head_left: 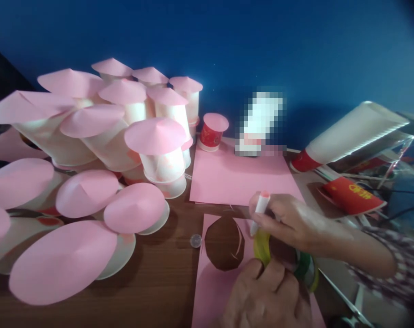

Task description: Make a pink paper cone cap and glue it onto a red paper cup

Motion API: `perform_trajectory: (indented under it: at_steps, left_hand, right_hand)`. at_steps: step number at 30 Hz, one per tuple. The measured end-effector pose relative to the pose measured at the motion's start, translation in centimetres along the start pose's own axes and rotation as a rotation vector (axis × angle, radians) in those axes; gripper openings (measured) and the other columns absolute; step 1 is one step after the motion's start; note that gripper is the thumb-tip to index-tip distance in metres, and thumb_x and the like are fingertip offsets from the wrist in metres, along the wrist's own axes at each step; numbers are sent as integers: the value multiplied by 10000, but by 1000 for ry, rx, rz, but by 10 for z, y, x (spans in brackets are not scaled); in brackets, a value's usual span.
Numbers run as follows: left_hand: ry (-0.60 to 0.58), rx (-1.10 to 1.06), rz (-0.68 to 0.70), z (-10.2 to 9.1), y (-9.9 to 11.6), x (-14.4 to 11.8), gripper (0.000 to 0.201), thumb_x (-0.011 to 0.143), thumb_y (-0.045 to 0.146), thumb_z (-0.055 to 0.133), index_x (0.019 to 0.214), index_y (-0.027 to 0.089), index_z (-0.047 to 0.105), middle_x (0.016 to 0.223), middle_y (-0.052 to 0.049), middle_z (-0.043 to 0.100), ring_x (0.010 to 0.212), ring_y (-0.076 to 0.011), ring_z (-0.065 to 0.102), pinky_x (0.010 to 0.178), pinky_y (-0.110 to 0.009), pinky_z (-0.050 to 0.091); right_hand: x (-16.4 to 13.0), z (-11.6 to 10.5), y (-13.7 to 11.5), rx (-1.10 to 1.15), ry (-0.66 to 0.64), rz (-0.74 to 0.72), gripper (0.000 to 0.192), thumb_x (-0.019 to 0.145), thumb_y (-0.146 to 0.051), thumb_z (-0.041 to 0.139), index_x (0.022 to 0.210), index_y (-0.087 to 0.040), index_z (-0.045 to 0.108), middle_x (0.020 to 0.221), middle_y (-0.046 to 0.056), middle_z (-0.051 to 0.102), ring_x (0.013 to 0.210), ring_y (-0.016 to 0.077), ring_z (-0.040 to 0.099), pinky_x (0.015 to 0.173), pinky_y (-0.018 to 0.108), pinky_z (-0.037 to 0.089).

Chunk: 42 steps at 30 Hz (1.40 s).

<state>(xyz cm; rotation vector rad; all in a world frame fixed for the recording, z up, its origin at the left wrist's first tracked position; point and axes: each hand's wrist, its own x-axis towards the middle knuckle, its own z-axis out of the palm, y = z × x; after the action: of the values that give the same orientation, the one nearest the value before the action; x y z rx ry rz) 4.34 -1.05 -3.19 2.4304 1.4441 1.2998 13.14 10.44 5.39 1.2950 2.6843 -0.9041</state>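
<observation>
My right hand (280,221) grips a white marker (262,202) with a pinkish-red end; its lower tip meets the pink sheet (202,296) beside a yellow ring (262,243), perhaps a tape roll. My left hand (270,294) presses on that ring from the near side with bent fingers. A green band (303,264) shows right of the ring; I cannot tell whether both are one piece. Left of them, the sheet has a rough round hole (223,243) with brown tabletop showing through. A coin (195,241) lies at the sheet's left edge.
Pale cups with pink cone tops (155,136) crowd the left; several lie tilted. Behind my hands lies another pink sheet (241,177), with a red cup (213,132) at its back corner. On the right are a leaning stack of white cups (355,132) and a red packet (353,195).
</observation>
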Motion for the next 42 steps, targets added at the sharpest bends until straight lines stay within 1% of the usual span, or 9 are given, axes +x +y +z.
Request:
perform_trajectory:
  at_steps: [5,8,12,16,21,27,31,35,42]
  left_hand:
    - [57,-78,-37,0,0,2,210,769,145,545,579,190,468,511,36,474,521,-106,489,491,-282,338]
    - [49,-121,-43,-1,0,2,184,766,134,553,601,190,492,527,41,499,544,-107,506,498,-291,335]
    - [55,-140,-71,-2,0,1,169,781,128,536,622,184,522,560,31,541,595,-114,531,533,-302,359]
    - [33,-146,-26,-3,-1,1,116,789,132,540,685,179,564,610,25,576,647,-123,547,536,-310,351]
    - [-7,-154,-42,-3,0,1,154,800,128,525,657,184,535,604,32,560,637,-115,537,523,-307,322]
    - [-38,-95,-25,-6,0,3,214,821,125,501,616,184,492,560,39,507,593,-109,514,503,-315,293]
    - [-30,-62,20,-8,0,4,207,827,122,500,629,181,496,570,32,512,604,-112,525,496,-310,277]
    - [-52,-79,-31,-8,1,4,238,835,134,493,604,185,467,568,32,513,595,-110,526,511,-311,300]
    - [-97,-20,64,-11,-2,5,155,825,123,500,680,176,505,594,34,525,616,-117,523,511,-314,274]
  right_hand:
    - [5,3,0,-162,-52,-137,286,921,-297,390,664,-187,450,652,-8,523,555,108,452,536,238,344]
    - [7,4,-1,-217,-83,-196,272,911,-287,413,662,-185,455,651,-4,524,552,111,463,534,237,341]
    - [9,5,-2,-215,-103,-237,209,903,-295,446,732,-188,500,688,0,563,581,119,498,555,236,358]
    - [11,6,-2,-197,-121,-271,168,898,-296,462,778,-195,521,712,0,581,606,126,510,571,237,360]
    - [12,4,0,-196,-133,-284,170,909,-289,449,776,-196,503,714,-1,571,612,127,504,578,233,357]
    - [11,3,12,-157,-106,-260,250,938,-314,387,753,-191,503,714,7,556,611,127,495,582,241,368]
    - [9,3,21,-125,-104,-211,293,934,-322,374,758,-178,560,742,33,583,645,146,531,610,260,398]
    - [7,1,28,-16,-70,-144,296,931,-307,381,767,-177,591,758,37,625,655,146,557,624,260,418]
    - [0,2,40,138,16,-4,280,920,-360,420,715,-192,509,648,-4,573,563,127,512,549,245,400]
